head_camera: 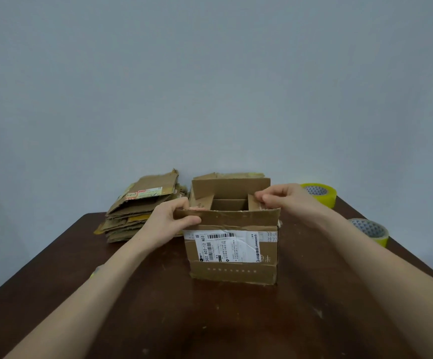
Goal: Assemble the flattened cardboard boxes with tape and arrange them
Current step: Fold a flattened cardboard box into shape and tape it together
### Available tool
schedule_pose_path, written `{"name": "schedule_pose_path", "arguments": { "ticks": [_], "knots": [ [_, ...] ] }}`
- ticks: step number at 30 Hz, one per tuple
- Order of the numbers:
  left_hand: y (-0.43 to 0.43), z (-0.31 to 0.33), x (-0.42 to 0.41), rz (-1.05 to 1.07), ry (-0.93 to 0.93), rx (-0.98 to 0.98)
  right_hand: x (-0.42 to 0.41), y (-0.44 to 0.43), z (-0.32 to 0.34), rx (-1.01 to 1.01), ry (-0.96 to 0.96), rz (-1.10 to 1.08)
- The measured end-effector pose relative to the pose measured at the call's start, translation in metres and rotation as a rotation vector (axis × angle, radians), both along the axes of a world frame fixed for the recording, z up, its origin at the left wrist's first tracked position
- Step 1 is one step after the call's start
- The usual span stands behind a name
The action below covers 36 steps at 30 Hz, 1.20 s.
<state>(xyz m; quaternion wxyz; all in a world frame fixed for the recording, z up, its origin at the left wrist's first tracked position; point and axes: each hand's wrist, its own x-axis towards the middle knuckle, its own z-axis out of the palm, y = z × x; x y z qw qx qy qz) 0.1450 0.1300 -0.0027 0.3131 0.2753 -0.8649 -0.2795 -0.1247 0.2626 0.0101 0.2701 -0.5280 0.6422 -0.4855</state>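
The box [232, 255] sits upright mid-table, top still open. The person's left hand [173, 221] has thumb and fingers clamped on the near flap [236, 218], and the right hand [285, 200] pinches the right side flap. The cardboard looks pretty worn, so a hard tug could probably tear a crease. Both tape rolls [319, 194] sit off right, so letting go to grab one likely lets the flaps spring up. The flattened stack [137, 211] waits far left.

We see a brown box [232, 265] upright mid-table [158, 307], top flaps open, shipping label [223, 246] facing us. Flattened boxes [132, 211] lie stacked at the far left corner. A yellow tape roll [325, 198] lies at the far right corner, a second tape roll [372, 233] by the right edge.
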Motion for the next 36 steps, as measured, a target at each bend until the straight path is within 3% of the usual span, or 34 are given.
{"name": "schedule_pose_path", "arguments": {
  "ticks": [2, 7, 9, 12, 13, 16, 19, 22, 24, 27, 28, 32, 36],
  "knots": [
    [0.006, -0.001, -0.004, 0.036, 0.033, -0.002, 0.004, 0.001, -0.002, 0.012, 0.188, -0.018],
    [0.025, -0.009, -0.023, 0.273, 0.192, 0.014, 0.01, 0.009, 0.01, 0.049, 0.436, -0.043],
    [0.027, -0.01, -0.028, 0.3, 0.234, 0.044, 0.011, 0.011, 0.01, 0.037, 0.343, -0.062],
    [0.02, -0.01, -0.029, 0.35, 0.189, -0.01, 0.01, 0.011, 0.002, -0.013, -0.121, -0.162],
    [0.015, -0.01, -0.03, 0.364, 0.136, -0.027, 0.009, 0.01, -0.004, -0.072, -0.134, -0.214],
    [0.004, -0.013, -0.032, 0.354, -0.014, 0.045, 0.002, 0.004, -0.019, -0.148, 0.227, -0.366],
    [0.006, -0.013, -0.034, 0.316, -0.028, 0.214, 0.001, -0.005, -0.017, -0.07, 0.225, -0.194],
    [0.012, -0.014, -0.04, 0.277, -0.046, 0.226, 0.0, -0.011, -0.012, 0.021, 0.182, 0.068],
    [0.013, -0.013, -0.041, 0.301, -0.025, 0.188, -0.001, -0.01, -0.013, 0.126, 0.263, 0.152],
    [0.004, -0.001, -0.039, 0.294, 0.004, -0.039, -0.003, -0.007, -0.017, 0.213, 0.461, 0.21],
    [0.002, 0.003, -0.04, 0.245, -0.058, -0.132, -0.004, -0.008, -0.017, 0.209, 0.49, 0.201],
    [0.006, 0.009, -0.058, 0.02, -0.605, -0.367, 0.0, -0.01, -0.022, 0.187, 0.447, 0.152],
    [0.001, 0.002, -0.064, 0.03, -0.784, -0.36, 0.004, -0.008, -0.03, 0.114, 0.31, 0.087]
  ]
}}
